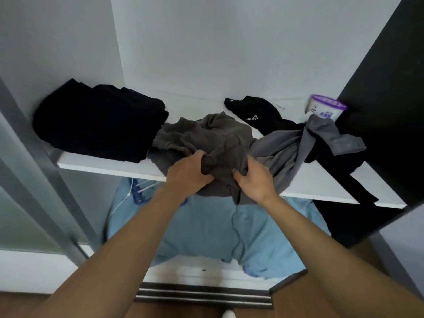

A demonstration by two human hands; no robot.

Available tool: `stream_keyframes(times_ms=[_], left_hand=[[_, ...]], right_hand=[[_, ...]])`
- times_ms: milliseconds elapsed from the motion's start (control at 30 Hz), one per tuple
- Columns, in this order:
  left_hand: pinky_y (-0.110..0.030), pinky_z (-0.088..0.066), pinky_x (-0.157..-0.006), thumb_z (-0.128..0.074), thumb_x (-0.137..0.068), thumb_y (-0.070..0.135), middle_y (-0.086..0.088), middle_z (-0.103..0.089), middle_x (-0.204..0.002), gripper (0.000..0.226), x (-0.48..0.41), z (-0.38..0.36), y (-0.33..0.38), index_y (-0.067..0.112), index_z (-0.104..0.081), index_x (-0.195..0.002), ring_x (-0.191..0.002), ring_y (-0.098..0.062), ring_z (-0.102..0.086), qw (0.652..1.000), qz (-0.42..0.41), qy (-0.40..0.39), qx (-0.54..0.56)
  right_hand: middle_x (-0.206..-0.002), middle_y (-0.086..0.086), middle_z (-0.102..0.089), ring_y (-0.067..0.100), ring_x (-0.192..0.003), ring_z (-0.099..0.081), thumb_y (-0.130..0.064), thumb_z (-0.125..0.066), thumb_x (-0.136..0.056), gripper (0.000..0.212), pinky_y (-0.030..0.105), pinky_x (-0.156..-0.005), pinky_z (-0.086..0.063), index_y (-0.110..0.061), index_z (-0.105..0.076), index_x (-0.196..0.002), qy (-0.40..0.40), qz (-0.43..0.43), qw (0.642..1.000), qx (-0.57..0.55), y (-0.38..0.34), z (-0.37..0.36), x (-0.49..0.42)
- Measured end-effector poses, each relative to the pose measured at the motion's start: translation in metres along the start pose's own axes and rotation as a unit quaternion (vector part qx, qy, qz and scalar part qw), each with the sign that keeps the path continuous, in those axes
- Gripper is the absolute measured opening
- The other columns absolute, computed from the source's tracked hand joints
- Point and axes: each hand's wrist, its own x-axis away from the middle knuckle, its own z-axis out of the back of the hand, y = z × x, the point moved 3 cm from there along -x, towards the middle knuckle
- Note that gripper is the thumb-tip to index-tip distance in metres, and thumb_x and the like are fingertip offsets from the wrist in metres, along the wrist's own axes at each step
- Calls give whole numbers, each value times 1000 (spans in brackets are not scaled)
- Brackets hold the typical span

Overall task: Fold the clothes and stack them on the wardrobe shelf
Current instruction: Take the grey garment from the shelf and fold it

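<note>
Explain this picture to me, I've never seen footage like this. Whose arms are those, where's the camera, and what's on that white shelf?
There is no machine here. A person wears a wide-angle camera on the head, so you look forward and down along their own bare arms. It is the only view.

The left hand and right hand both grip a crumpled dark grey garment at the front edge of the white wardrobe shelf.

On the shelf, to the left, sits a pile of black clothes. To the right lie a lighter grey garment and a black garment with small white lettering. A white tub with a purple lid stands at the back. Light blue fabric shows below the shelf.
</note>
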Motion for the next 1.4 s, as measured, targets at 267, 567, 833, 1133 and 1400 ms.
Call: stream_keyframes(times_ms=[267, 567, 833, 1133, 1400], left_hand=[[-56, -22, -109, -68, -78, 53, 0, -23, -161, 81, 25, -26, -5, 34, -34, -149, -143, -35, -23, 965, -140, 69, -209], [-39, -43, -81, -67, -78, 37, -1, -62, -98, 20, 56, -14, 23, 26, -60, -92, -97, -30, -55, 971, -197, 55, -121], [-38, -55, -85, -73, -74, 40, 6, -74, -100, 29, 145, -83, -18, 28, -73, -101, -94, -15, -67, 966, -92, -187, 156], [-35, -49, -82, -60, -66, 49, -1, -72, -91, 20, 240, -133, -82, 42, -72, -82, -97, -25, -68, 964, 76, -188, 173], [-38, -50, -74, -70, -80, 38, -20, -72, -91, 37, 297, -140, -51, 3, -73, -91, -91, -34, -68, 983, 86, -129, 95]], right_hand=[[-112, 0, -72, -8, -95, -63, -10, -67, -94, 22, 18, -88, -48, -9, -67, -116, -162, -60, 944, -281, 8, -41, 121], [-85, -20, -72, -6, -84, -66, -28, -71, -92, 6, 10, -74, -47, -23, -74, -94, -210, -112, 921, -309, 17, -6, 151], [-136, -17, -54, -5, -125, -53, -25, -85, -78, 90, 11, -98, -46, -30, -31, -148, -188, -128, 928, -296, 53, -37, 194], [-88, -25, -71, -10, -90, -66, -23, -75, -88, 16, 3, -70, -47, -35, -68, -96, -274, -235, 883, -301, 44, -123, 289], [-88, -20, -67, -14, -77, -63, -15, -76, -86, 26, 5, -69, -49, -37, -62, -89, -213, -170, 896, -350, 30, -70, 320]])
